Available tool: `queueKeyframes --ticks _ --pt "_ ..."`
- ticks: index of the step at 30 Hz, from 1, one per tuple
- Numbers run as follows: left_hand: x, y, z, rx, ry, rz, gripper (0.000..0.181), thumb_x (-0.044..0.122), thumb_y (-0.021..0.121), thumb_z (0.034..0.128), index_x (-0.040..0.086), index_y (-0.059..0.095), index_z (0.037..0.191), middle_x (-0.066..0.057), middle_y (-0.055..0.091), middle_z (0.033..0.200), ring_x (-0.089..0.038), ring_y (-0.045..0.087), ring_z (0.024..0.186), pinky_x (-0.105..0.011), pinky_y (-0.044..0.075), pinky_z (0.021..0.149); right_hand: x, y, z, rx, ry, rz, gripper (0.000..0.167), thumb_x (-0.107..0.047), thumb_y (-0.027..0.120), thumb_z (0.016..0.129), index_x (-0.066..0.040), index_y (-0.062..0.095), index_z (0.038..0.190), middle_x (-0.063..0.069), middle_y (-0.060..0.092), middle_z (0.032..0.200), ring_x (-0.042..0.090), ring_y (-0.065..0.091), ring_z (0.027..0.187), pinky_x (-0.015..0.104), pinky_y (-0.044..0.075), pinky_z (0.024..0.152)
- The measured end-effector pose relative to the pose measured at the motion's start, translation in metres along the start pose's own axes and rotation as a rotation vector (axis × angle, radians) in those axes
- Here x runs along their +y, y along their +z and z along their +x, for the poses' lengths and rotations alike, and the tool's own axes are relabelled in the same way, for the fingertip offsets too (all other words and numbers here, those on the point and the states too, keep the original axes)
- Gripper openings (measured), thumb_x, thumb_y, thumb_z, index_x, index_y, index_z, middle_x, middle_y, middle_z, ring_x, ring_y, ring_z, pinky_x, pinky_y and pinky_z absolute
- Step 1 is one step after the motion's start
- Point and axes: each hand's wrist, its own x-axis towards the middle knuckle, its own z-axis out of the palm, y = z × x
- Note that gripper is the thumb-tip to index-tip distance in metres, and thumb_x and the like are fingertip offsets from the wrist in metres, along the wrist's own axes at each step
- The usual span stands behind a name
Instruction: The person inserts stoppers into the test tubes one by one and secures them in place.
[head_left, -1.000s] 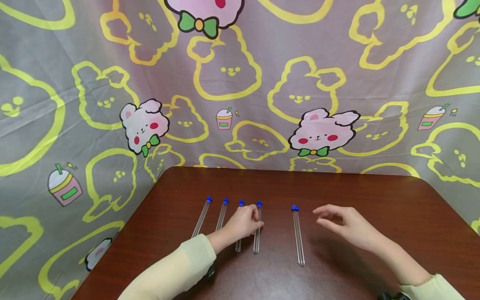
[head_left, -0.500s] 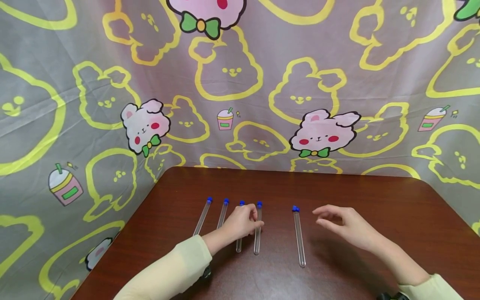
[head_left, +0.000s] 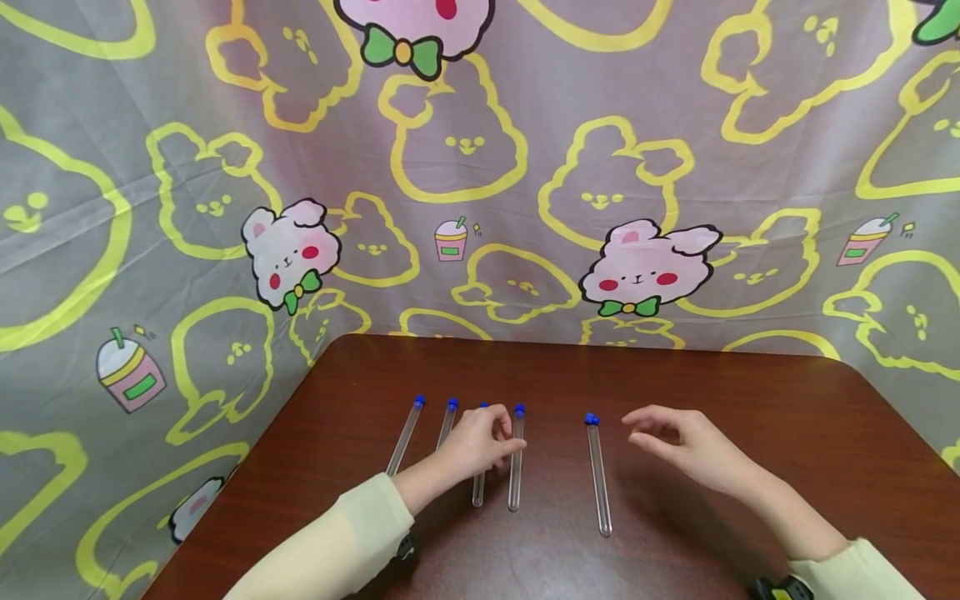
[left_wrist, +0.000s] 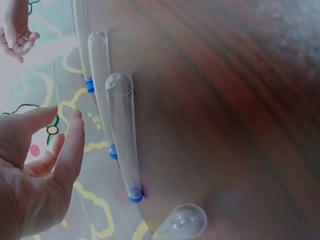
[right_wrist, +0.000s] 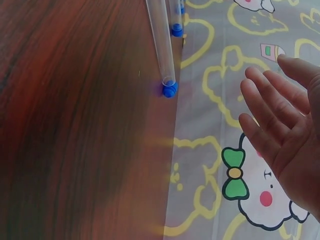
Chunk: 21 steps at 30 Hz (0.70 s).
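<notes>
Several clear test tubes with blue caps lie in a row on the table, caps toward the back. In the head view my left hand [head_left: 472, 442] hovers over the third tube [head_left: 478, 490] from the left and hides its middle. Its thumb and fingertips are near the fourth tube [head_left: 516, 475]. The left wrist view shows that hand [left_wrist: 42, 170] with thumb and fingers apart, holding nothing. My right hand [head_left: 686, 437] is held above the table, right of the rightmost tube [head_left: 599, 479]. Its fingers are loosely bent, with nothing in them, and apart from that tube.
The leftmost tube [head_left: 405, 437] and the second tube [head_left: 446, 427] are partly covered by my left arm. A wider gap separates the rightmost tube from the others. A patterned cloth [head_left: 517, 217] hangs behind and beside the dark brown table [head_left: 697, 375].
My left forearm and wrist have shifted slightly left, while the left fingertips stay near the fourth tube. The right hand is almost still, and the tubes keep their places.
</notes>
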Motion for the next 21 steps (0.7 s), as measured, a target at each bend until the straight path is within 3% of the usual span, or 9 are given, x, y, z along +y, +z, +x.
queueKeyframes --ticks 5,17,21 --pt "0.001 -0.006 -0.005 0.013 0.031 0.01 0.027 0.02 0.077 0.085 0.008 0.053 0.083 0.001 0.056 0.063 -0.017 0.062 0.049 -0.025 0.047 0.045 0.003 0.0 0.002 -0.008 0.017 -0.004 0.019 -0.021 0.07 0.091 -0.017 0.068 0.109 -0.013 0.068 0.092 0.005 0.062 0.084 0.029 0.052 0.073" --pt "0.003 -0.016 -0.011 0.008 0.056 -0.028 0.023 0.022 0.074 0.0881 0.01 0.055 0.085 -0.002 0.057 0.068 -0.021 0.065 0.055 -0.025 0.05 0.047 0.01 0.0 0.012 -0.04 0.03 -0.017 0.022 -0.022 0.07 0.091 -0.015 0.068 0.111 -0.003 0.07 0.098 0.007 0.062 0.087 0.036 0.053 0.077" --pt "0.002 -0.016 -0.013 0.011 0.066 -0.037 0.021 0.024 0.072 0.0894 0.012 0.056 0.086 -0.001 0.058 0.068 -0.021 0.065 0.056 -0.026 0.05 0.047 0.014 -0.001 0.016 -0.044 0.036 -0.038 0.022 -0.019 0.071 0.09 -0.015 0.068 0.111 -0.007 0.069 0.096 0.008 0.062 0.087 0.031 0.053 0.076"
